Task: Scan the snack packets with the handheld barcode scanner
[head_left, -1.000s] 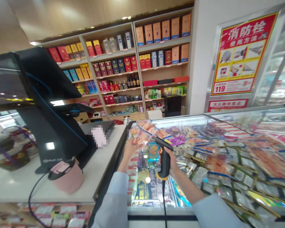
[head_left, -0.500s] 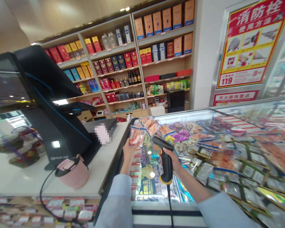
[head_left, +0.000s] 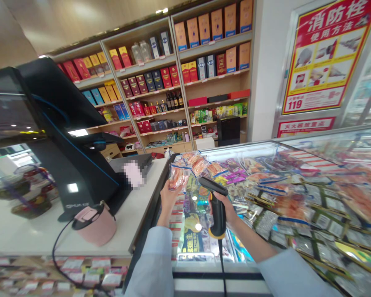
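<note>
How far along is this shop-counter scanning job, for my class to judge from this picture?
Done: one snack packet is already up out of the display freezer, held in the left hand. In hand: the right hand grips a black barcode scanner beside that packet; whether it has read the packet cannot be told. Left: many packets still lie in the freezer.

A narrow gap runs between the left hand (head_left: 170, 204) with its snack packet (head_left: 178, 177) and the barcode scanner (head_left: 218, 210) in the right hand (head_left: 227, 208) — the counter edge (head_left: 148, 210) hems the left side, the freezer's glass cover (head_left: 334, 154) the right.
</note>
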A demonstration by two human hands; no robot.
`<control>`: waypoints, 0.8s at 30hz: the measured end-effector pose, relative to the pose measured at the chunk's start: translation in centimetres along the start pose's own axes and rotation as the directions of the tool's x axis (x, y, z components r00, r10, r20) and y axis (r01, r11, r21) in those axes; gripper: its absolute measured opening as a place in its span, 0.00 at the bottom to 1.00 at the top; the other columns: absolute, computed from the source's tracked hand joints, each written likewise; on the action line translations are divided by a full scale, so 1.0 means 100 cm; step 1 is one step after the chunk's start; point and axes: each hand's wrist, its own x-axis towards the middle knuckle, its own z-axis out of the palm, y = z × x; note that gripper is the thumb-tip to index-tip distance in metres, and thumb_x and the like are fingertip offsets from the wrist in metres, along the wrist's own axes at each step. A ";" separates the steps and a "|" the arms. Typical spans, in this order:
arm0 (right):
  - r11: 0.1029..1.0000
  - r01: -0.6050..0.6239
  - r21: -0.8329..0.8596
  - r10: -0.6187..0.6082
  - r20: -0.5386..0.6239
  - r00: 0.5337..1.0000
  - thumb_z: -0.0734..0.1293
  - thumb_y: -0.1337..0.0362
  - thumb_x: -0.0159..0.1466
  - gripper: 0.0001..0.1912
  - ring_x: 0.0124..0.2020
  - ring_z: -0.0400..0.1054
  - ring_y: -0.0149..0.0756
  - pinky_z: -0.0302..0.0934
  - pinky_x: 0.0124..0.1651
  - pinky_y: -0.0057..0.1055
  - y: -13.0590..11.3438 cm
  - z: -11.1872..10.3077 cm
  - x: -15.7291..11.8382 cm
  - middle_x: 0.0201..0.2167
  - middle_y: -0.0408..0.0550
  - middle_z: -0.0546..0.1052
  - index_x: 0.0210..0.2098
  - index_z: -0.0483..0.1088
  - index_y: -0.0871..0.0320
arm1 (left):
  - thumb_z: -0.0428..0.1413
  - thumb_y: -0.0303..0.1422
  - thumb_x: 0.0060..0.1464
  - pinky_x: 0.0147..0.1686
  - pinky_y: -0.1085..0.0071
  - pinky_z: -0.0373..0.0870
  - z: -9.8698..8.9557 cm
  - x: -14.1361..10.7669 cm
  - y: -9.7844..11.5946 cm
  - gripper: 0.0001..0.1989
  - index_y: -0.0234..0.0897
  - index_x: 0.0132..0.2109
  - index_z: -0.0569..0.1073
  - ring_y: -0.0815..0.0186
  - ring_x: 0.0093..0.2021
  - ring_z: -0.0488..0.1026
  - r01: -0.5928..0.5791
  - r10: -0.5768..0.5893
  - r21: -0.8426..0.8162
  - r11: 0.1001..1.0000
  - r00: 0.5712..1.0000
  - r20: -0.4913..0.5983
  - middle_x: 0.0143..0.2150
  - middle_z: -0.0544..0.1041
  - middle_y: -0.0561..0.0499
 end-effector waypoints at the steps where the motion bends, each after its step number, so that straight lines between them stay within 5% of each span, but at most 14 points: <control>1: 1.000 -0.002 0.003 0.002 0.005 1.000 0.74 0.47 0.45 0.21 0.11 0.65 0.29 0.57 0.12 0.22 0.001 -0.001 0.000 0.13 0.41 0.71 0.23 0.71 0.60 | 0.61 0.47 0.42 0.34 0.72 0.65 0.000 0.000 0.000 0.20 0.37 0.38 0.71 0.66 0.31 0.72 0.002 -0.002 0.000 1.000 1.000 0.000 0.30 0.76 0.54; 10: 1.000 0.030 -0.011 -0.029 0.073 0.997 0.72 0.47 0.47 0.21 0.12 0.64 0.28 0.58 0.13 0.21 -0.001 -0.001 0.005 0.15 0.43 0.72 0.23 0.73 0.60 | 0.61 0.48 0.42 0.35 0.72 0.67 0.002 -0.001 0.003 0.20 0.39 0.37 0.71 0.65 0.33 0.73 0.017 -0.017 0.000 1.000 1.000 0.021 0.32 0.77 0.53; 17: 0.989 0.124 0.080 -0.125 0.006 0.992 0.70 0.48 0.49 0.18 0.14 0.63 0.28 0.59 0.15 0.22 -0.035 -0.002 -0.023 0.16 0.41 0.72 0.25 0.71 0.58 | 0.61 0.49 0.44 0.41 0.66 0.70 0.002 0.000 0.003 0.27 0.38 0.49 0.70 0.61 0.38 0.75 0.062 -0.062 -0.092 0.994 0.998 0.004 0.40 0.77 0.49; 21: 0.975 0.208 0.076 -0.203 -0.069 0.977 0.69 0.48 0.49 0.19 0.14 0.62 0.28 0.57 0.14 0.22 -0.075 -0.022 -0.056 0.15 0.41 0.70 0.26 0.71 0.58 | 0.62 0.46 0.45 0.44 0.64 0.73 0.006 -0.015 0.034 0.35 0.41 0.60 0.64 0.60 0.43 0.75 -0.017 0.028 -0.282 0.959 0.999 0.035 0.49 0.75 0.46; 24: 0.953 0.296 0.057 -0.284 -0.157 0.946 0.68 0.48 0.51 0.18 0.15 0.63 0.28 0.57 0.15 0.22 -0.112 -0.049 -0.082 0.16 0.41 0.71 0.28 0.71 0.57 | 0.61 0.45 0.47 0.38 0.65 0.76 0.026 -0.037 0.076 0.42 0.43 0.66 0.56 0.61 0.40 0.76 -0.066 0.164 -0.445 0.893 0.969 0.184 0.54 0.72 0.44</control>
